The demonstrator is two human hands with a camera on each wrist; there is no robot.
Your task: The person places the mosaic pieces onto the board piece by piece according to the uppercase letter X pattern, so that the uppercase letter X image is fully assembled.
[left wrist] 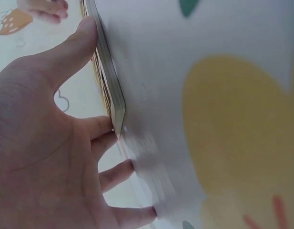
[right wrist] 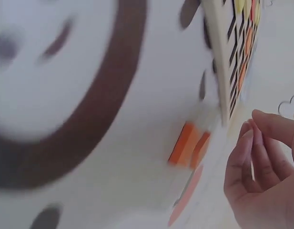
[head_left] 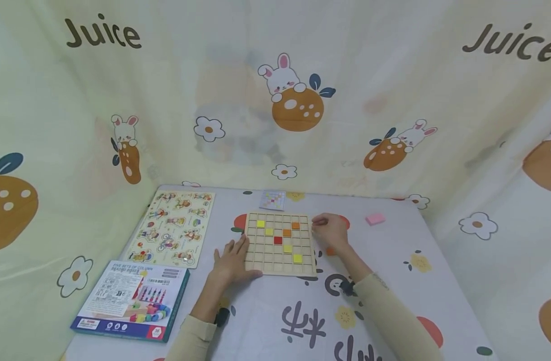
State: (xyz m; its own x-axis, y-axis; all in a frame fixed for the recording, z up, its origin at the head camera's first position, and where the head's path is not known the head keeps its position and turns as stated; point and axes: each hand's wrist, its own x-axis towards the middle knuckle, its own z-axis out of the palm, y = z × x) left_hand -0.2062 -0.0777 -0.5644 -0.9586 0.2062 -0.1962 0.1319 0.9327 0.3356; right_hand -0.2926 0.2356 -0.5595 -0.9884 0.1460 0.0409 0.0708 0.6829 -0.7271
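A wooden grid board (head_left: 262, 258) lies on the table in the head view. Yellow tiles (head_left: 260, 224), orange tiles (head_left: 295, 225) and one red tile (head_left: 278, 240) sit in its cells along two diagonal lines. My left hand (head_left: 231, 261) rests at the board's left edge, thumb along the front and fingers spread. Over the board's right edge, my right hand (head_left: 331, 231) has its thumb and fingertips brought together. The right wrist view shows no object between those fingertips. Below that hand, loose orange tiles (right wrist: 182, 145) lie on the cloth beside the board.
Behind the board lies a small pattern card (head_left: 272, 200). A pink block (head_left: 375, 219) is at the right. On the left are a picture-covered sheet (head_left: 171, 228) and a boxed bead set (head_left: 131, 301). Printed curtains (head_left: 239, 100) surround the table.
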